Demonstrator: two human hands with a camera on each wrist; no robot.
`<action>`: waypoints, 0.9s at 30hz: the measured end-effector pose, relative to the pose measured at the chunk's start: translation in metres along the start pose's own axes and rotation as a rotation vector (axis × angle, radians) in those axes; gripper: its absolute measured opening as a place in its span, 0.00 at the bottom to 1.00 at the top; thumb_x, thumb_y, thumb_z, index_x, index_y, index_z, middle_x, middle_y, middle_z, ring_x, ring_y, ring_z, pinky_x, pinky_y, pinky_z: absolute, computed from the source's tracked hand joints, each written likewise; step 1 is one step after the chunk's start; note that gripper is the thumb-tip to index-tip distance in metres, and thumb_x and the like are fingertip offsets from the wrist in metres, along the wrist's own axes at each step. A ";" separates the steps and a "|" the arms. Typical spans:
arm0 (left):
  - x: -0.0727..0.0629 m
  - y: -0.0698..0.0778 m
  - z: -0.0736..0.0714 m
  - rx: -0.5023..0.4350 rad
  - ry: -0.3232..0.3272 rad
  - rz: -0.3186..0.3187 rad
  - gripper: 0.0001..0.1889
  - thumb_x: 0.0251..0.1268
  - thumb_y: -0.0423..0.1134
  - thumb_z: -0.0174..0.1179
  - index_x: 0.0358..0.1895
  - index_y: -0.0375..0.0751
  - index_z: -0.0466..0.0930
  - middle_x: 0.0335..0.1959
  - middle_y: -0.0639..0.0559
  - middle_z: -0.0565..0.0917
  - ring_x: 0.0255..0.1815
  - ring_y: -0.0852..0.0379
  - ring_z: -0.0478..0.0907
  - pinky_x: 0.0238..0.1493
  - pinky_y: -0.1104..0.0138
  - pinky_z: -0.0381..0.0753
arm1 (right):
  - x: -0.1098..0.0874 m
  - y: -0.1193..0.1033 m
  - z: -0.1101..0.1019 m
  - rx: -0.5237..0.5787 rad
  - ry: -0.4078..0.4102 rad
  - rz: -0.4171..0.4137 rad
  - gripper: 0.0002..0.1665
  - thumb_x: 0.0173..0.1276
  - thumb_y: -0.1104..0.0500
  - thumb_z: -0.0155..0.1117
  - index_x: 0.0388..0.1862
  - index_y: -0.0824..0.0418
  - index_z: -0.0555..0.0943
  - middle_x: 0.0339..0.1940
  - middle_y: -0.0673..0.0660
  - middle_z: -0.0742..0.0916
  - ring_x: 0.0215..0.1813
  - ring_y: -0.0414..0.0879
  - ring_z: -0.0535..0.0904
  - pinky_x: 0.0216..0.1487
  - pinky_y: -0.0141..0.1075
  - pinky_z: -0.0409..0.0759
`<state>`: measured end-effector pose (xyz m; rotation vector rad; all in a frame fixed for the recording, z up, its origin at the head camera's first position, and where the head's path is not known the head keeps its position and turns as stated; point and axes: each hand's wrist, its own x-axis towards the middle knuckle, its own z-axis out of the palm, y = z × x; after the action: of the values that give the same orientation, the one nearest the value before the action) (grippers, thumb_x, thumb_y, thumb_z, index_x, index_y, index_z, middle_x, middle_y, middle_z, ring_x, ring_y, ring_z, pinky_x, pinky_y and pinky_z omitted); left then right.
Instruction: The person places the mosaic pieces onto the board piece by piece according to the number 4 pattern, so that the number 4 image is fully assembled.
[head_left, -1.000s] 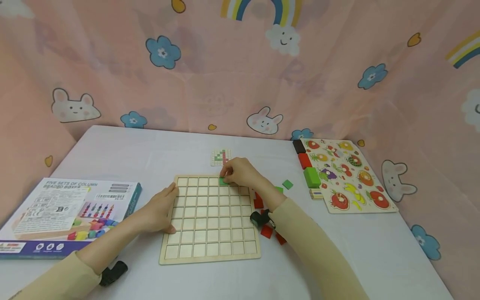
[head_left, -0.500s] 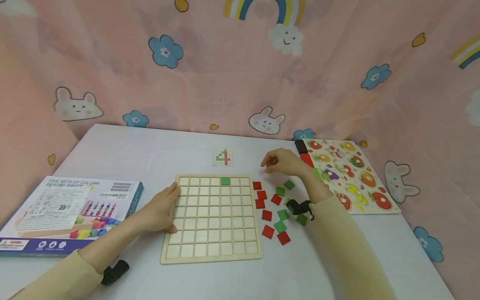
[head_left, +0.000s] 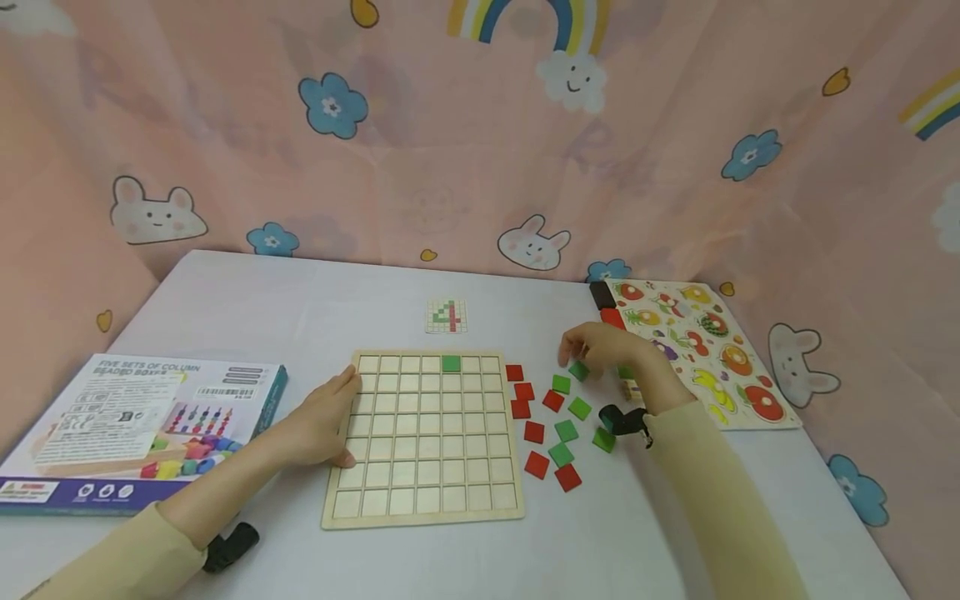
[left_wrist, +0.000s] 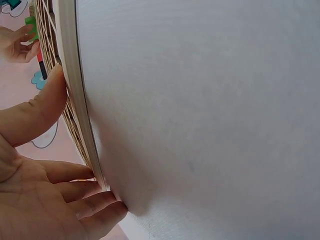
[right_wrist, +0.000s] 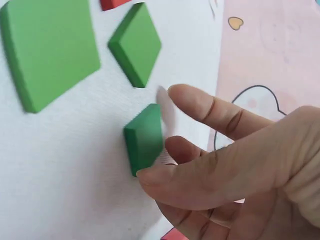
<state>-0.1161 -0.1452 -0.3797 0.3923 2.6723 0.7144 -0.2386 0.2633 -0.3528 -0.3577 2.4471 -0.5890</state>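
My left hand [head_left: 321, 419] rests along the left edge of a wooden grid board [head_left: 422, 523], its thumb and fingertips touching the rim. In the left wrist view those fingers are mostly straight. One green square tile [head_left: 451, 364] lies in a top-row cell of the board. To the right, my right hand [head_left: 600, 346] hovers over another green tile [head_left: 578, 370]. The right wrist view shows that same green tile [right_wrist: 145, 140] on the cloth, with the thumb tip at its corner and the index finger apart from it.
Several red tiles [head_left: 534, 432] and green tiles [head_left: 561, 454] lie scattered right of the board. Behind the board sits a small pattern card [head_left: 446, 317]. A boxed toy [head_left: 142, 425] stands at left, a fruit puzzle board [head_left: 705, 350] at right beside a red block [head_left: 612, 317].
My right hand has let go of the green tile in the board's top row and moved right, then down to a loose green tile. The left hand stays at the board's edge.
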 end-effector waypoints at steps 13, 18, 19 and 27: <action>-0.001 -0.001 0.000 -0.004 -0.002 -0.002 0.61 0.33 0.31 0.79 0.73 0.18 0.49 0.78 0.22 0.45 0.76 0.21 0.46 0.75 0.36 0.52 | 0.002 0.004 0.008 -0.048 0.114 0.005 0.10 0.58 0.68 0.70 0.38 0.58 0.82 0.41 0.58 0.81 0.47 0.51 0.73 0.48 0.38 0.77; 0.000 -0.001 0.000 0.000 0.002 0.002 0.61 0.32 0.32 0.79 0.73 0.18 0.49 0.77 0.22 0.45 0.76 0.20 0.46 0.75 0.36 0.52 | 0.005 0.003 0.008 -0.059 0.150 -0.027 0.09 0.58 0.64 0.72 0.37 0.59 0.82 0.37 0.58 0.82 0.43 0.49 0.73 0.44 0.36 0.73; 0.000 -0.001 0.001 -0.002 0.002 0.001 0.61 0.32 0.32 0.79 0.73 0.18 0.49 0.77 0.22 0.45 0.76 0.21 0.46 0.75 0.36 0.52 | 0.005 0.003 0.008 -0.057 0.157 -0.036 0.08 0.59 0.64 0.72 0.37 0.60 0.82 0.37 0.58 0.82 0.42 0.49 0.73 0.44 0.35 0.73; -0.001 -0.001 0.001 -0.013 0.007 0.003 0.62 0.31 0.32 0.79 0.73 0.18 0.49 0.78 0.22 0.45 0.76 0.21 0.45 0.75 0.35 0.51 | 0.012 -0.006 0.005 0.069 0.244 -0.110 0.07 0.64 0.65 0.67 0.40 0.65 0.82 0.33 0.59 0.81 0.36 0.47 0.75 0.36 0.32 0.76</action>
<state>-0.1154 -0.1460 -0.3808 0.3907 2.6725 0.7355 -0.2443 0.2521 -0.3599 -0.4153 2.6432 -0.8046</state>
